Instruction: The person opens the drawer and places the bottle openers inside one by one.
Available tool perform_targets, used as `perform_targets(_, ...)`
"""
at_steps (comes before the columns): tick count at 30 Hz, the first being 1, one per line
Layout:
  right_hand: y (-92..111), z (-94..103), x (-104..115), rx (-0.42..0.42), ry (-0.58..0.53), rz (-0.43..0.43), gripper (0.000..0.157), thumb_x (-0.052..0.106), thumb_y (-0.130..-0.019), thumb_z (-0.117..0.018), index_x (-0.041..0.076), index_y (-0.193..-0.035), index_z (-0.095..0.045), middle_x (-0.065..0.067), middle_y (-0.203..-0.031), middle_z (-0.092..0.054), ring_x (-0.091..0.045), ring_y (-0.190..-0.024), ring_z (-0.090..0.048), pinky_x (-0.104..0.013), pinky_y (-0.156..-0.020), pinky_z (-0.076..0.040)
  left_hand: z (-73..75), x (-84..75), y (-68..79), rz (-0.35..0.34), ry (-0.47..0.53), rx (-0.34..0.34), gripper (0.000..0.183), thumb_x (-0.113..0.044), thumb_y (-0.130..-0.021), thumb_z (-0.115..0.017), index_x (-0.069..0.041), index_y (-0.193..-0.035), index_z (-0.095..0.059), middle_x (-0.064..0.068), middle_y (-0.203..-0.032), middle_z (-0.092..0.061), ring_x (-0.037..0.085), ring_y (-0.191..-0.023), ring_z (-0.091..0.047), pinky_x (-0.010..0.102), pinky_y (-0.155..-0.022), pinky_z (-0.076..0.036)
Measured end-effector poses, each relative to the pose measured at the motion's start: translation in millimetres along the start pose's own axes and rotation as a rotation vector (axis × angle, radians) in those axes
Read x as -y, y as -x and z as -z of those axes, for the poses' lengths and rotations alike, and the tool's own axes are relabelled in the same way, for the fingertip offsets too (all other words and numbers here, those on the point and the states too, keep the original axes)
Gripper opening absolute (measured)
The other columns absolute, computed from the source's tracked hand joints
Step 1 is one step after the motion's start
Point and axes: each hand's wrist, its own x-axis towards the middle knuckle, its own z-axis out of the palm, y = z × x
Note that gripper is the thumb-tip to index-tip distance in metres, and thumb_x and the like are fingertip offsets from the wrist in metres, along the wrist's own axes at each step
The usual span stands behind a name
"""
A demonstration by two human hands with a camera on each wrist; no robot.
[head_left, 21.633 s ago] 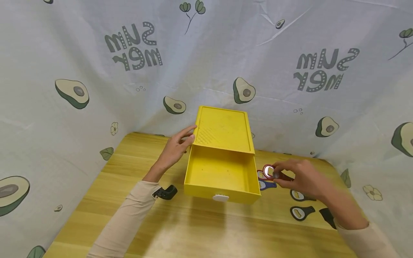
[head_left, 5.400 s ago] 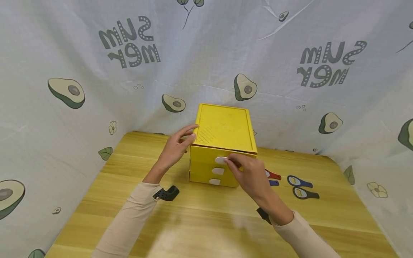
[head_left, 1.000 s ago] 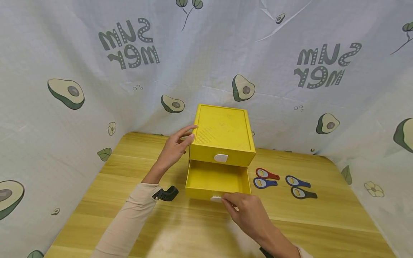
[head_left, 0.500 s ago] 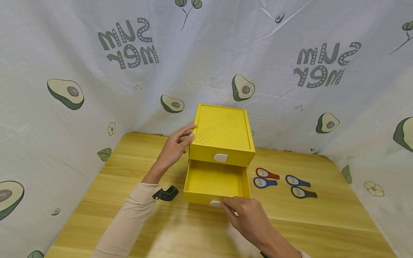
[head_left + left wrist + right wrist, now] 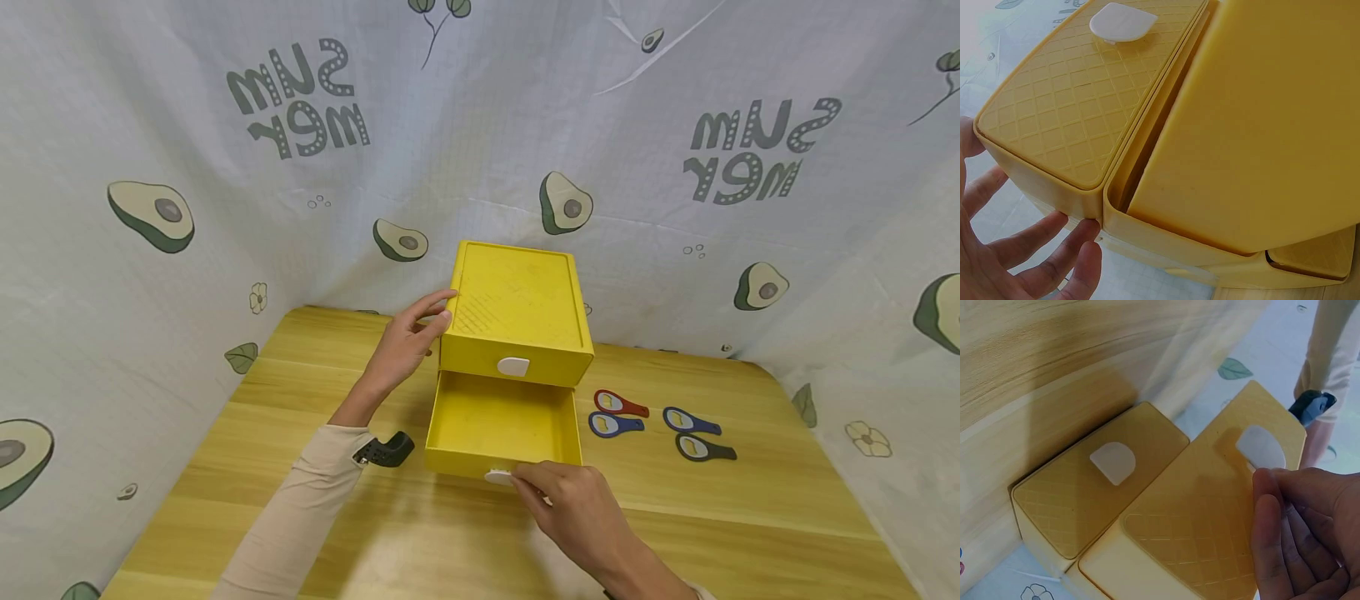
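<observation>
A yellow drawer box (image 5: 521,296) stands on the table, its middle drawer (image 5: 498,425) pulled out and bare inside. My right hand (image 5: 581,512) pinches that drawer's white handle (image 5: 498,477) between thumb and index finger; the right wrist view shows the grip on the handle (image 5: 1262,447) closely. Against the box's left side rests my left hand (image 5: 401,346), with spread fingers touching the side wall in the left wrist view. The top drawer (image 5: 472,357), with its white handle (image 5: 513,367), is closed. Below, the bottom drawer (image 5: 1100,481) is closed too, seen in the right wrist view.
Right of the box lie a red bottle opener (image 5: 636,409), a blue one (image 5: 630,425), a second blue one (image 5: 707,427) and a black one (image 5: 722,452). A patterned cloth (image 5: 480,125) hangs behind the wooden table (image 5: 420,533).
Long before, the top drawer stood out and my right hand held a red bottle opener; later that drawer was closed. Over the last second my right hand has drawn the middle drawer slightly further out.
</observation>
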Motion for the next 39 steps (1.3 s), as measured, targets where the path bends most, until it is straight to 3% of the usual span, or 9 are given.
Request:
perform_targets(7, 1, -0.2, -1, 0.001, 0.004, 0.004, 0.019, 0.003, -0.071, -0.086, 0.014, -0.085, -0.079, 0.008, -0.074, -0.074, 0.002, -0.064, -0.065, -0.013, -0.057, -0.05, 2.5, -31.4, 14.2, 0.004, -0.012, 0.007, 0.044, -0.025, -0.107, -0.048, -0.016, -0.15, -0.049, 0.017, -0.147, -0.05, 0.036, -0.118, -0.06, 0.037, -0.082, -0.05)
perform_targets(17, 3, 0.8, 0, 0.0, 0.023, -0.006, 0.019, 0.006, -0.071, -0.086, 0.015, -0.085, -0.078, 0.009, -0.075, -0.074, 0.002, -0.064, -0.066, -0.014, -0.057, -0.05, -0.6, 4.6, -1.9, -0.014, 0.012, -0.004, 0.043, -0.036, -0.105, -0.05, -0.032, -0.148, -0.05, 0.009, -0.148, -0.051, 0.033, -0.116, -0.06, 0.046, -0.083, -0.051)
perform_targets(24, 3, 10.2, 1, -0.008, -0.076, -0.036, 0.019, 0.003, -0.073, -0.085, 0.014, -0.088, -0.08, 0.008, -0.078, -0.075, 0.006, -0.063, -0.062, -0.011, -0.055, -0.048, -0.5, 6.1, -1.0, -0.034, 0.018, -0.009, 0.041, -0.04, -0.104, -0.051, -0.034, -0.145, -0.052, 0.009, -0.146, -0.052, 0.032, -0.114, -0.061, 0.058, -0.087, -0.05)
perform_targets(29, 5, 17.1, -3, -0.012, -0.147, -0.048, 0.022, -0.001, -0.073, -0.084, 0.013, -0.089, -0.08, 0.007, -0.08, -0.076, 0.005, -0.064, -0.064, -0.011, -0.057, -0.049, -0.5, 5.2, -1.1, -0.032, 0.015, -0.008, 0.041, -0.04, -0.104, -0.051, -0.035, -0.145, -0.052, 0.008, -0.146, -0.053, 0.031, -0.113, -0.062, 0.055, -0.086, -0.05)
perform_targets(39, 4, 31.2, -12, -0.028, -0.162, -0.068, 0.026, -0.003, -0.072, -0.085, 0.015, -0.09, -0.079, 0.008, -0.081, -0.075, 0.004, -0.066, -0.064, -0.01, -0.061, -0.049, -0.7, 3.7, -0.3, -0.021, 0.018, -0.007, 0.043, -0.039, -0.105, -0.051, -0.033, -0.147, -0.05, 0.008, -0.147, -0.051, 0.032, -0.117, -0.06, 0.05, -0.084, -0.051)
